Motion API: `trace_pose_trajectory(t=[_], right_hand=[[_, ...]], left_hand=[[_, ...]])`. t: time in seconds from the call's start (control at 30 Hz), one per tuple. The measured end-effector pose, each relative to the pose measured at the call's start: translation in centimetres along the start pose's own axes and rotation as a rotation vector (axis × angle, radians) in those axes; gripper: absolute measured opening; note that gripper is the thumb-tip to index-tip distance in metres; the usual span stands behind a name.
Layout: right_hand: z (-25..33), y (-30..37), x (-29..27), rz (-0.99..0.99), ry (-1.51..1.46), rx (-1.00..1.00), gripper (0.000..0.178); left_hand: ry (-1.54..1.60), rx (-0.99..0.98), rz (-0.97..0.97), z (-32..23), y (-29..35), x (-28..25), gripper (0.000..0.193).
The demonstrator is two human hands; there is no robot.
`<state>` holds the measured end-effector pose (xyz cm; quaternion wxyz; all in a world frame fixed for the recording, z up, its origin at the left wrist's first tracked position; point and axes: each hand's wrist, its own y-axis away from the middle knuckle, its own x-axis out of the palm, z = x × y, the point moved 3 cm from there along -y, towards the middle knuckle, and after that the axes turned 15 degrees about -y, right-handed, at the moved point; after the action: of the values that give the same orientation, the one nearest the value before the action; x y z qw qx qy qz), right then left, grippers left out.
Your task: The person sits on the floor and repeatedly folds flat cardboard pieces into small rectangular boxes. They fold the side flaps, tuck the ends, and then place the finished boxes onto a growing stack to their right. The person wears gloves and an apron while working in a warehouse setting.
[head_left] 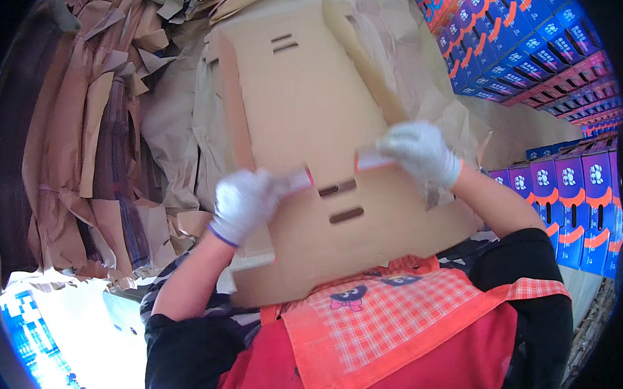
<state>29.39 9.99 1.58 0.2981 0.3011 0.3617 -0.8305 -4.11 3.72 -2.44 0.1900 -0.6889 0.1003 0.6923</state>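
Observation:
A brown cardboard box blank (314,103), partly folded, lies in front of me with its long sides raised and its near end flat toward my apron. Two slots are cut in its near part and two in its far part. In a white glove, my left hand (244,205) is closed on a small end flap at the blank's left side. My right hand (422,153), gloved too, pinches the matching flap on the right. Both flaps point inward over the blank, with a gap between them. Motion blurs the fingers somewhat.
Crumpled brown paper (171,138) lies under and around the blank. Stacks of flat cardboard (113,170) wrapped in brown paper stand at the left. Blue, purple and orange printed boxes are piled at the far right (522,42) and near right (572,202).

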Motion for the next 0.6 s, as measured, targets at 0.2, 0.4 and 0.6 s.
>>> trace_pose_trajectory(t=[0.2, 0.4, 0.6], right_hand=[[8.6, 7.1, 5.0, 1.310, -0.324, 0.513, 0.074], [4.2, 7.7, 5.6, 1.104, -0.359, 0.681, 0.051], [-1.8, 6.0, 5.1, 0.135, 0.061, 0.255, 0.065]], left_hand=[[0.559, 0.424, 0.659, -8.9, 8.6, 3.1, 0.066], [0.376, 0.351, 1.112, -6.8, 6.6, 1.6, 0.073], [-0.071, -0.216, 0.165, -2.6, 3.2, 3.7, 0.052]])
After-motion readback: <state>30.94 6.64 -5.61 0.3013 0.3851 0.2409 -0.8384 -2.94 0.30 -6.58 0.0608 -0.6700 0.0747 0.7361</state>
